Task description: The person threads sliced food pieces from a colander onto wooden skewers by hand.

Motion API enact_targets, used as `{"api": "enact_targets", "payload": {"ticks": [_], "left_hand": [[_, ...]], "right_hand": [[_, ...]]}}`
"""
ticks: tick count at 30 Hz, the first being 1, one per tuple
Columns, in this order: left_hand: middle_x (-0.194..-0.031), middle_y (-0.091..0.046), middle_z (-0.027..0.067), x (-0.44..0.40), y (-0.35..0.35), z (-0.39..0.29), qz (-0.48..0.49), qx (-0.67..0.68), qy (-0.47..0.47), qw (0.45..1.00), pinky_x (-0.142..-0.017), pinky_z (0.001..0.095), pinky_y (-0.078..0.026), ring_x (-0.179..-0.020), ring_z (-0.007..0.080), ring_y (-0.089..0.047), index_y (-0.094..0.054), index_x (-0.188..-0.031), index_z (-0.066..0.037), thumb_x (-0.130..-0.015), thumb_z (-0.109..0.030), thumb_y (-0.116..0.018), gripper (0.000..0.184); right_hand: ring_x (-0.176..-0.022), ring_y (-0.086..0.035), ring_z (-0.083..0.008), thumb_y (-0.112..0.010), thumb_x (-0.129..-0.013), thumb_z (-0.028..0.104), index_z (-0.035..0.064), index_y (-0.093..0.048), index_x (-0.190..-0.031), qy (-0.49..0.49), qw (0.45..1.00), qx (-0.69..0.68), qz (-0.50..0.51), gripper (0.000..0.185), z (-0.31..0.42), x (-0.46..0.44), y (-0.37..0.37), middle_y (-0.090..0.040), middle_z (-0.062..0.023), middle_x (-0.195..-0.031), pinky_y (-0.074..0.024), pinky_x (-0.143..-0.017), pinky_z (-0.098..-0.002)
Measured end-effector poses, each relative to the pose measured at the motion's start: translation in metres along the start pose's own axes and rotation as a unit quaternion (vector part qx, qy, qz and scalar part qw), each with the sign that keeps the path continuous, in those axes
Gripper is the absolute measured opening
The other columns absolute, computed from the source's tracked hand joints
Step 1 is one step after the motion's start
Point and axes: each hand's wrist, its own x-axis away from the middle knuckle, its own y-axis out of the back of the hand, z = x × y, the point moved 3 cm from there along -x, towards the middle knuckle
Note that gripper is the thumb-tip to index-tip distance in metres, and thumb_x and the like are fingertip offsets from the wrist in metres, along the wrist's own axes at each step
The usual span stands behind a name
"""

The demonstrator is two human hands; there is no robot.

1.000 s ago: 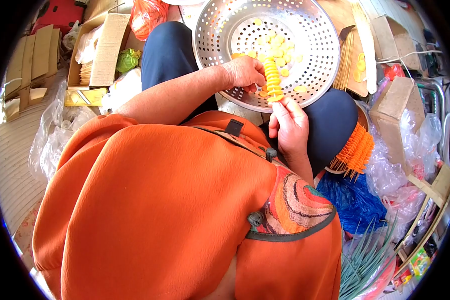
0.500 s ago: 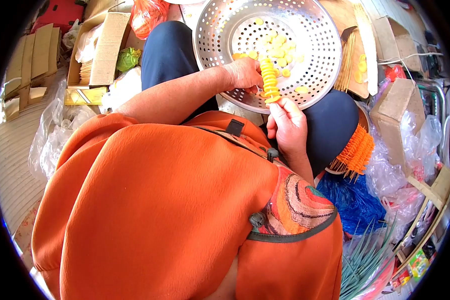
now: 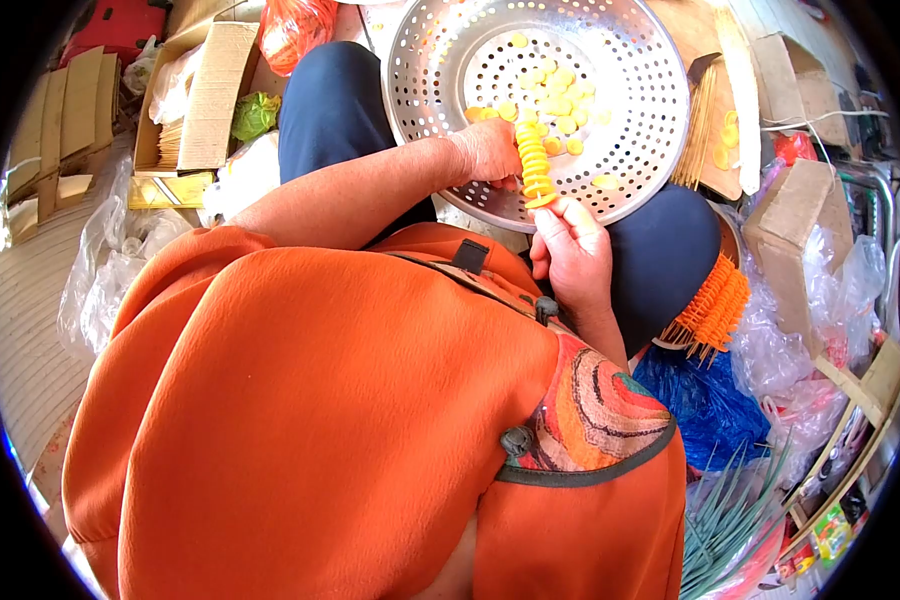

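Note:
Upright-slanting over the near rim of a perforated metal colander point(image 3: 638, 130) is a skewer of yellow-orange slices point(image 3: 537, 172), threaded in a spaced column. My right hand point(image 3: 576, 250) pinches its lower end between thumb and fingers. Beside the column, on its left, my left hand point(image 3: 490, 152) has curled fingers; their tips are partly hidden behind the slices, so I cannot make out what they hold. Loose round yellow slices point(image 3: 560, 97) lie in the colander, several of them close to my left hand.
Bare bamboo sticks point(image 3: 700, 130) and a few slices point(image 3: 727, 140) lie on a board right of the colander. Loaded orange skewers point(image 3: 712, 305) stand bunched by my right knee. Blue plastic bag point(image 3: 705, 405), green onion leaves point(image 3: 735, 525) and a cardboard box point(image 3: 215, 95) surround me.
Both hands and the skewer have shifted very slightly to the left. The left fingers sit a little more behind the slices; the right hand keeps its pinch.

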Motion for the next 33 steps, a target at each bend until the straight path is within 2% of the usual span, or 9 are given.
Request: {"api": "enact_targets", "payload": {"ticks": [7,13,20,24,26,28,29,30,33], "left_hand": [[-0.066,-0.064,0.0052,-0.008,0.001,-0.001,0.026,-0.119,-0.049,0.991,-0.055,0.026,-0.049,-0.057,0.0126,-0.06,-0.066,-0.085,-0.005,-0.079,-0.018,-0.059,0.016],[-0.07,-0.062,0.0028,-0.002,0.006,0.0,-0.022,0.094,0.006,0.995,-0.055,0.0237,-0.049,-0.06,0.0092,-0.059,-0.065,-0.09,-0.006,-0.079,-0.015,-0.064,0.015],[-0.075,-0.062,0.0046,0.009,0.046,-0.019,-0.248,0.28,-0.051,0.926,-0.058,0.0247,-0.051,-0.062,0.0109,-0.058,-0.061,-0.093,-0.001,-0.082,-0.008,-0.061,0.013],[-0.073,-0.062,0.0039,0.005,0.068,-0.022,-0.284,0.19,-0.085,0.936,-0.059,0.0251,-0.051,-0.064,0.0101,-0.059,-0.062,-0.096,-0.001,-0.081,-0.011,-0.061,0.018],[-0.078,-0.066,0.007,0.003,0.071,-0.022,-0.268,0.034,-0.059,0.961,-0.07,0.0274,-0.052,-0.071,0.0134,-0.063,-0.065,-0.097,-0.005,-0.079,-0.011,-0.059,0.02],[-0.076,-0.065,0.0069,0.0,0.065,-0.022,-0.257,-0.064,-0.092,0.96,-0.066,0.0279,-0.052,-0.068,0.0147,-0.062,-0.064,-0.099,-0.005,-0.078,-0.015,-0.061,0.023],[-0.074,-0.064,0.0068,-0.003,0.059,-0.023,-0.242,-0.162,-0.122,0.949,-0.063,0.0284,-0.051,-0.065,0.0161,-0.061,-0.064,-0.1,-0.005,-0.078,-0.018,-0.063,0.026],[-0.082,-0.066,0.0102,-0.008,0.054,-0.023,-0.223,-0.221,-0.125,0.941,-0.07,0.0333,-0.051,-0.074,0.0236,-0.063,-0.064,-0.101,-0.009,-0.077,-0.022,-0.063,0.028],[-0.089,-0.065,0.0138,-0.016,0.042,-0.028,-0.207,-0.337,-0.139,0.908,-0.077,0.037,-0.049,-0.084,0.0286,-0.063,-0.063,-0.1,-0.008,-0.076,-0.022,-0.063,0.028]], "right_hand": [[-0.042,-0.043,-0.0053,-0.055,-0.09,0.014,0.001,-0.058,-0.093,-0.021,1.0,0.002,0.006,0.014,0.0,-0.004,-0.001,-0.052,-0.0005,-0.058,-0.0355,-0.04,-0.0191],[-0.039,-0.041,-0.0064,-0.054,-0.091,0.012,0.0007,-0.058,-0.093,-0.008,0.996,-0.092,-0.021,0.012,0.001,-0.008,0.004,-0.05,-0.0014,-0.055,-0.0329,-0.039,-0.0194],[-0.037,-0.039,-0.0073,-0.051,-0.092,0.012,0.0005,-0.058,-0.092,0.053,0.986,-0.144,-0.067,0.013,0.005,-0.003,0.008,-0.048,-0.0013,-0.052,-0.0304,-0.037,-0.0201],[-0.037,-0.039,-0.0071,-0.051,-0.092,0.012,0.0003,-0.058,-0.093,0.06,0.984,-0.151,-0.067,0.013,0.005,0.0,0.009,-0.048,-0.0011,-0.052,-0.0304,-0.037,-0.02],[-0.038,-0.039,-0.0071,-0.051,-0.092,0.012,0.0003,-0.058,-0.093,0.07,0.983,-0.16,-0.066,0.014,0.004,0.0,0.009,-0.048,-0.001,-0.052,-0.0305,-0.037,-0.0197],[-0.038,-0.039,-0.0071,-0.051,-0.092,0.012,0.0003,-0.058,-0.093,0.072,0.983,-0.158,-0.064,0.014,0.004,0.0,0.009,-0.048,-0.0011,-0.053,-0.0306,-0.037,-0.0196],[-0.038,-0.039,-0.007,-0.05,-0.092,0.013,0.0003,-0.058,-0.093,0.073,0.983,-0.157,-0.062,0.014,0.004,0.001,0.008,-0.048,-0.0011,-0.053,-0.0307,-0.038,-0.0195],[-0.038,-0.039,-0.007,-0.05,-0.092,0.013,0.0003,-0.058,-0.093,0.074,0.983,-0.156,-0.062,0.014,0.003,0.001,0.008,-0.048,-0.0011,-0.053,-0.0307,-0.038,-0.0195],[-0.038,-0.04,-0.0071,-0.05,-0.093,0.013,0.0,-0.058,-0.093,0.066,0.985,-0.149,-0.057,0.015,0.002,0.001,0.008,-0.048,-0.0013,-0.053,-0.0309,-0.038,-0.0195]]}}
